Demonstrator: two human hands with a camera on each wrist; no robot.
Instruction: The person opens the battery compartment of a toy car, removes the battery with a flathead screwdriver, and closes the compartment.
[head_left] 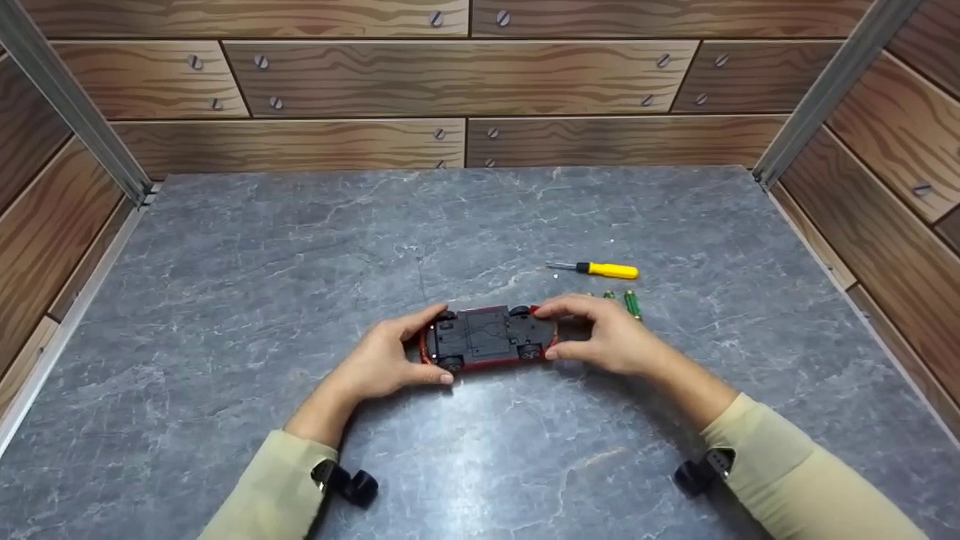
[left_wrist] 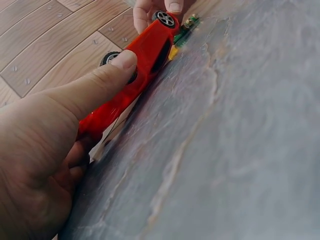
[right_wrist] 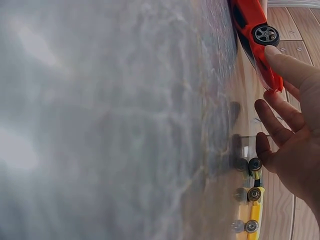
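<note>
A red toy car (head_left: 487,337) is upside down at the middle of the table, its black underside and wheels facing up. My left hand (head_left: 382,356) grips its left end, thumb on the near side by a wheel and fingers round the far side. At the other end, my right hand (head_left: 611,334) holds the car between thumb and fingers. The left wrist view shows the red side of the car (left_wrist: 145,55) under the left thumb. In the right wrist view, the right thumb touches the car (right_wrist: 255,35) near a wheel, and the other fingers are spread.
Beyond the right hand lies a yellow-handled screwdriver (head_left: 611,270). Several green batteries (head_left: 632,303) stand or lie beside that hand, partly hidden by it. A tiny white bit (head_left: 556,276) is near the screwdriver tip. Wood-patterned walls (head_left: 465,79) border the grey table (head_left: 262,247).
</note>
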